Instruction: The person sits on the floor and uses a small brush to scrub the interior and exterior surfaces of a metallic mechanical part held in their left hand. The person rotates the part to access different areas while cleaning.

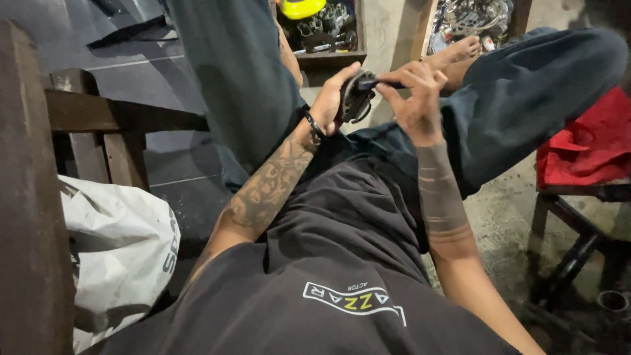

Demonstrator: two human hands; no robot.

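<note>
Over the lap, both hands' grip clamps a dark, round metal part [355, 96] — holes showing.

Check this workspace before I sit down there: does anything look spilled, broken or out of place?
Nothing stands out. The left hand grips a dark round metal part while the right hand works at its top edge; no spill or breakage shows.

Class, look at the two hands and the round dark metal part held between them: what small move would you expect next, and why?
Probably a small turn of the slim dark tool. The left hand cups the round dark metal part from behind, bracing it above the lap, while the right hand pinches the tool with its tip at the part's upper edge. What the tip engages is too small to tell.
</note>
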